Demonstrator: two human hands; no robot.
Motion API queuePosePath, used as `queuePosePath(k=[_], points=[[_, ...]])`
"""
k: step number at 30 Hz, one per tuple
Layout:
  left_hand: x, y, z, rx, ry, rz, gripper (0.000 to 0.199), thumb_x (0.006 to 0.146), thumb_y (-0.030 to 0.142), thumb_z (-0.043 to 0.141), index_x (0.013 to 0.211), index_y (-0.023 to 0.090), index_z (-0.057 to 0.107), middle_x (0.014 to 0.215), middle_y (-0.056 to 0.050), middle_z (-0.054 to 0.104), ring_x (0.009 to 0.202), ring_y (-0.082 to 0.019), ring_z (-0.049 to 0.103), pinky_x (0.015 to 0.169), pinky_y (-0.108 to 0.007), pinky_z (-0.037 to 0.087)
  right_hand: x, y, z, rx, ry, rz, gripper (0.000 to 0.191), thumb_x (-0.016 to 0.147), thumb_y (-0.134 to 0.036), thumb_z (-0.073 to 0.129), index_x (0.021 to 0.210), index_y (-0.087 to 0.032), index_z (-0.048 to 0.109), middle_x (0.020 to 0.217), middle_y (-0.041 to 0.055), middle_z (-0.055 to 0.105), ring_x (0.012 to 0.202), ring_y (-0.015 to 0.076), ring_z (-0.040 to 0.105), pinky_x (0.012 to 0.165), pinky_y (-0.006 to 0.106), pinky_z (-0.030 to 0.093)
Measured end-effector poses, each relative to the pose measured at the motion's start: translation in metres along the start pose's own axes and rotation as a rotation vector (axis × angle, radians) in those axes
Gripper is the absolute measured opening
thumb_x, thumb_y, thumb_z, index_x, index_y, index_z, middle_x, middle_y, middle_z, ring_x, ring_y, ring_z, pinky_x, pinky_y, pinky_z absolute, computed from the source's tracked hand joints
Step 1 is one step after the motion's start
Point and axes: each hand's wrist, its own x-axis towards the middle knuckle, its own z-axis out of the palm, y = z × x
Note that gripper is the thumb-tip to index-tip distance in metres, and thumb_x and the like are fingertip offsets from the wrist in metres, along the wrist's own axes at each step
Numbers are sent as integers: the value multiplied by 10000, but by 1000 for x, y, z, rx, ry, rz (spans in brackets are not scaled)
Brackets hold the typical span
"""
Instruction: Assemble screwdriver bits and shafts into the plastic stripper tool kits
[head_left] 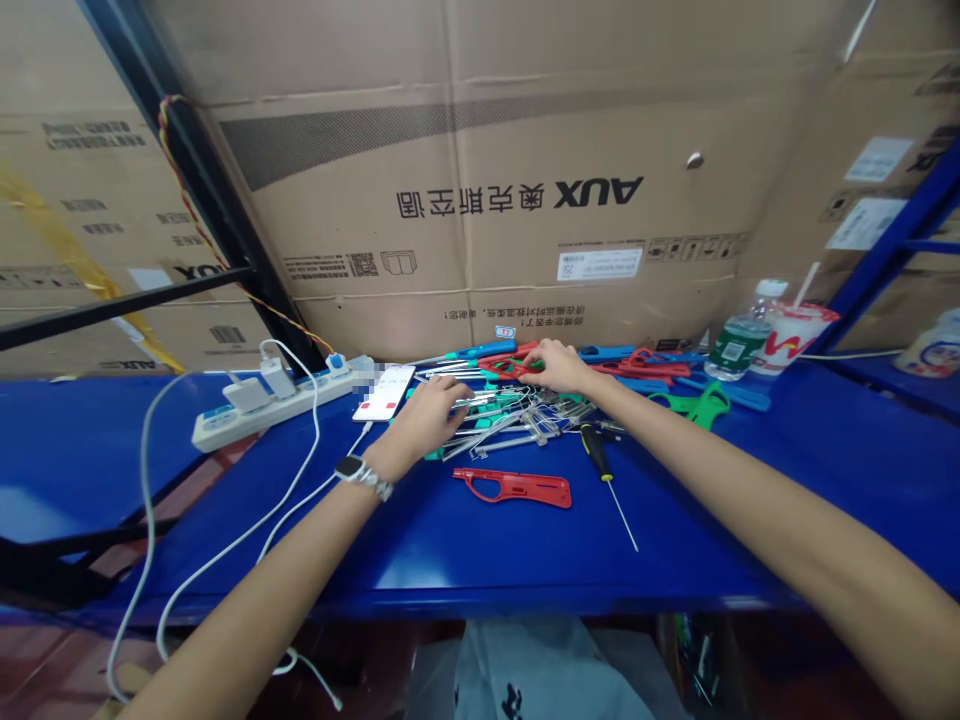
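Observation:
My left hand [429, 418] reaches over the left side of a pile of thin metal rods and green parts [499, 415]; its fingers are bent, and what they hold, if anything, is hidden. At the back of the pile, my right hand [556, 367] has its fingers together at some red and green plastic pieces [517, 367]; which one they grip is too small to tell. In front of the pile lies a red lighter-shaped casing half [517, 487], flat on the blue table. A black and yellow screwdriver [598, 453] rests to its right.
A phone [384, 393] and a white power strip [277, 402] with cables are on the left. At the back right stand a water bottle [739, 340] and a red and white cup [787, 338]. Green casings [705, 405] lie right of the pile. Large cartons [495, 130] rise behind.

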Motion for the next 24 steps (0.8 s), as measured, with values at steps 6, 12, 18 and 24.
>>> queuePosePath(k=[6,12,18,24], points=[[34,-15,10,11,-98,80,64,854,200,602,877,217,659,954,-82,707,943,-280,657,839,-416,511,-26,-11,5,124,214,-97,267,920,-416,647,1109,-240,715,1131,116,633,1149,327,547,944,470,414],[29,-12,10,-57,6,87,80,874,154,558,902,215,602,937,-59,694,897,-246,665,796,-367,509,-59,-24,7,259,224,-193,173,924,-308,631,1072,-257,704,1109,77,628,1136,282,550,942,441,395],[23,0,-6,-57,136,68,133,1010,213,468,1065,200,588,1060,-85,673,838,-228,658,746,-349,506,-71,-22,11,263,218,-122,226,895,-243,639,1115,-231,690,1145,86,639,1119,286,540,921,443,377],[26,2,-1,-48,228,-21,137,995,199,507,1081,205,613,1071,-84,678,820,-223,658,720,-337,504,-70,-19,16,237,189,-75,270,889,-293,663,1148,-219,661,1166,95,631,1121,288,541,920,442,383]])
